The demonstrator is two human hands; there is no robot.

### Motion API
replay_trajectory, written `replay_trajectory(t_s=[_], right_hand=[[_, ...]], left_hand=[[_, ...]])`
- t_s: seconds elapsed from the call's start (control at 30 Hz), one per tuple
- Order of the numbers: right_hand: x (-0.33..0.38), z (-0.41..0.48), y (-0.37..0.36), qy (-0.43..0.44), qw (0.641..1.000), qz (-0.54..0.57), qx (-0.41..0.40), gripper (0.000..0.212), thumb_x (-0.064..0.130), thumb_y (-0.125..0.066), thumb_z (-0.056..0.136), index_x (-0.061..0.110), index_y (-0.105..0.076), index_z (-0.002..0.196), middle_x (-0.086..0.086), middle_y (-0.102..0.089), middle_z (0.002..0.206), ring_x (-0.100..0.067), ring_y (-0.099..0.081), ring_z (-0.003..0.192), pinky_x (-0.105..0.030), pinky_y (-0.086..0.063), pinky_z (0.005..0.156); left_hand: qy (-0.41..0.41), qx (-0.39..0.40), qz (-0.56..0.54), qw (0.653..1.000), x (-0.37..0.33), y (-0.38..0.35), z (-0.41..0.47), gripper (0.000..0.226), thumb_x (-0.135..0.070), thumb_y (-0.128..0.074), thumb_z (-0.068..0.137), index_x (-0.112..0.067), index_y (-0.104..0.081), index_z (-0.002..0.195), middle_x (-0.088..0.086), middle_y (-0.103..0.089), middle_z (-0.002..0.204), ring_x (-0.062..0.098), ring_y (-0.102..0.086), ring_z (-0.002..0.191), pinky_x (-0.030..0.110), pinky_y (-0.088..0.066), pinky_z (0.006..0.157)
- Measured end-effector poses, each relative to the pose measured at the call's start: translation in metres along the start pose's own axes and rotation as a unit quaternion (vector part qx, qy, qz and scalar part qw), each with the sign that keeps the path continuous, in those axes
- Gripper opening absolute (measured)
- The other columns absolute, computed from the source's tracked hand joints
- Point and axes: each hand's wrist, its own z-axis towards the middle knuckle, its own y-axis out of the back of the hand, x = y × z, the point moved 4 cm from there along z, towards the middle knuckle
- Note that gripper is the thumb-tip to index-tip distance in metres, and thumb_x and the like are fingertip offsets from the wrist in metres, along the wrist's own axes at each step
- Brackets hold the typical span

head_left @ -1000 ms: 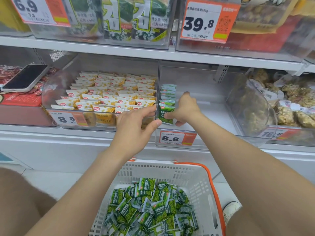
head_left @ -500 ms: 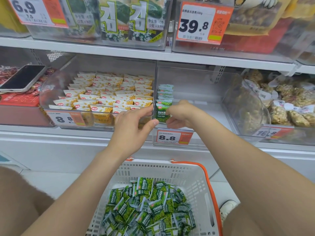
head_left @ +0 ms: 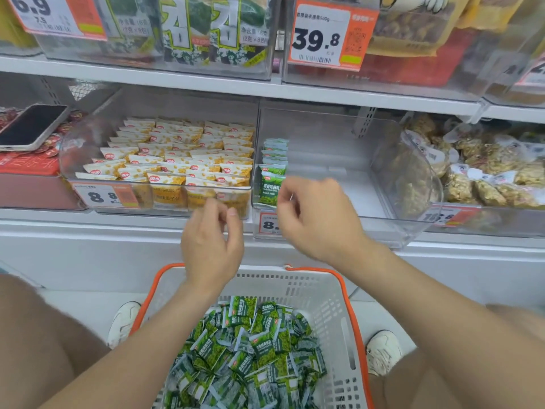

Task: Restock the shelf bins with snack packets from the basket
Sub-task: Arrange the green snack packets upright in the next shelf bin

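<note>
The left hand [head_left: 211,246] is hovering in front of the lower shelf, just above the basket [head_left: 333,290], its fingers curling loosely toward the thumb and gripping nothing. The right hand [head_left: 317,219] is hanging beside it in front of the clear bin [head_left: 339,160], its fingers also curling loosely with nothing in them. It is blurred, so I cannot tell whether the fingertips are brushing the front packet there. A short row of green packets [head_left: 273,172] is standing upright along the left wall of that bin, running front to back. Many more green snack packets [head_left: 244,349] are lying heaped in the white, orange-rimmed basket, which is sitting low between the person's knees. In the neighbouring bin to the left, yellow packets [head_left: 182,156] are sitting in tidy rows, and a price tag [head_left: 101,196] on its front is showing 8.8. Further left a phone [head_left: 29,126] is lying screen up on top of some red packaging. Off to the right, brownish bagged snacks [head_left: 486,172] are filling another bin on the same shelf
</note>
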Motion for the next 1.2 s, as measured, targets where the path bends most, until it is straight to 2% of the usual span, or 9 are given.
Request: replay_trajectory(t_s=[0.13,0.3,0.37,0.47,0.67,0.8,0.87,0.93,1.2], right_hand=[[0.013,-0.046,-0.027,0.061,0.969,-0.074,0.229,0.018,0.032,-0.048,0.082,0.021,-0.062,0.085,-0.002,-0.061,0.074,-0.032,-0.062,0.074,-0.038,-0.055,0.064],[-0.011,-0.077,-0.068,0.088,0.909,-0.159,0.374,0.011,0.021,-0.051,0.093,0.017,-0.049,0.083,-0.002,-0.045,0.077,-0.03,-0.05,0.069,-0.034,-0.047,0.061],[-0.024,-0.086,-0.079,0.085,0.888,-0.178,0.416,0.008,0.015,-0.049,0.096,0.019,-0.047,0.089,-0.001,-0.043,0.078,-0.029,-0.052,0.074,-0.036,-0.052,0.066],[-0.037,-0.095,-0.092,0.084,0.862,-0.165,0.471,0.016,0.009,-0.047,0.098,0.022,-0.04,0.095,0.0,-0.043,0.08,-0.027,-0.058,0.078,-0.035,-0.051,0.065],[-0.04,-0.095,-0.109,0.125,0.856,-0.139,0.481,0.007,0.01,-0.045,0.1,0.016,-0.049,0.1,-0.001,-0.039,0.075,-0.019,-0.047,0.061,-0.031,-0.039,0.052],[-0.042,-0.091,-0.114,0.136,0.86,-0.135,0.473,0.005,0.012,-0.046,0.1,0.016,-0.049,0.101,-0.001,-0.037,0.073,-0.017,-0.043,0.058,-0.03,-0.034,0.048],[-0.045,-0.09,-0.115,0.13,0.861,-0.137,0.473,0.007,0.014,-0.046,0.1,0.016,-0.052,0.103,0.0,-0.037,0.074,-0.016,-0.042,0.058,-0.03,-0.03,0.047],[-0.047,-0.088,-0.116,0.122,0.86,-0.138,0.477,0.004,0.015,-0.046,0.1,0.017,-0.05,0.101,0.001,-0.036,0.075,-0.015,-0.04,0.058,-0.03,-0.028,0.047],[-0.042,-0.085,-0.104,0.098,0.859,-0.145,0.481,0.009,0.011,-0.046,0.099,0.019,-0.045,0.096,0.0,-0.04,0.076,-0.018,-0.046,0.062,-0.032,-0.038,0.053]], left_hand=[[0.157,0.218,0.071,0.961,0.054,-0.041,-0.045,0.047,-0.04,-0.044,0.093,-0.015,-0.045,0.053,0.0,-0.045,0.045,0.028,-0.051,0.049,0.028,-0.027,0.046],[0.155,0.516,0.222,0.813,0.114,-0.09,-0.109,0.032,-0.023,-0.054,0.09,-0.015,-0.054,0.059,0.003,-0.059,0.058,0.026,-0.064,0.063,0.033,-0.055,0.062],[0.15,0.566,0.253,0.77,0.128,-0.099,-0.128,0.026,-0.013,-0.051,0.094,-0.013,-0.059,0.069,0.011,-0.068,0.077,0.031,-0.07,0.081,0.037,-0.055,0.066],[0.172,0.609,0.255,0.731,0.155,-0.113,-0.151,0.029,-0.007,-0.049,0.101,0.001,-0.062,0.126,0.022,-0.06,0.135,0.035,-0.06,0.123,0.041,-0.05,0.097],[0.273,0.575,0.132,0.76,0.181,-0.141,-0.164,0.05,0.011,-0.048,0.098,-0.005,-0.054,0.144,0.018,-0.048,0.151,0.035,-0.057,0.127,0.025,-0.047,0.089],[0.262,0.529,0.123,0.798,0.182,-0.15,-0.16,0.029,0.008,-0.045,0.102,0.001,-0.07,0.114,0.027,-0.065,0.115,0.027,-0.061,0.066,0.017,-0.046,0.043],[0.283,0.485,0.108,0.821,0.185,-0.149,-0.159,0.024,0.001,-0.053,0.102,-0.004,-0.074,0.093,0.021,-0.071,0.104,0.026,-0.065,0.069,0.032,-0.062,0.07],[0.301,0.43,0.102,0.845,0.186,-0.144,-0.156,0.018,-0.001,-0.063,0.099,-0.005,-0.08,0.096,0.013,-0.074,0.111,0.029,-0.07,0.098,0.038,-0.057,0.093],[0.232,0.424,0.072,0.873,0.165,-0.122,-0.138,0.039,0.011,-0.061,0.085,-0.028,-0.061,0.08,-0.004,-0.065,0.092,0.023,-0.064,0.094,0.036,-0.053,0.085]])
